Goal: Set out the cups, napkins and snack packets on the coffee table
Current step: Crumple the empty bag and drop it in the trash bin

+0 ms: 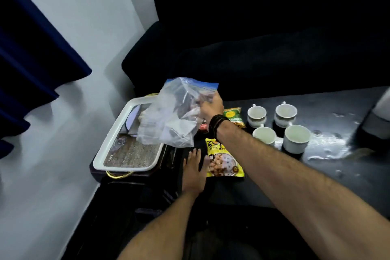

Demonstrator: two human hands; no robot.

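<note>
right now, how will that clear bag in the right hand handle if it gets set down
The clear bag looks floppy: it sags and crumples below the right hand. Probably light, since one pinch near the top carries it. Set down, it would likely slump rather than stand.

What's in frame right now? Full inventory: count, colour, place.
cups: 4, white, grouped on the coffee table, right of the packets
yellow snack packet: 1, yellow, flat on the table at its near-left part
green snack packet: 1, green and yellow, left of the cups, partly behind the right wrist
red packet: 1, red, mostly hidden under the bag
clear zip bag: 1, transparent with blue top strip, held in the air over the tray's right edge
tray: 1, white rim, gold handles, left of the table
coffee table: 1, black, glossy
sofa: 1, dark, behind the table
curtain: 1, blue, far left
left hand: flat on the dark surface beside the yellow packet
right hand: gripping the bag, dark bands on the wrist
</note>
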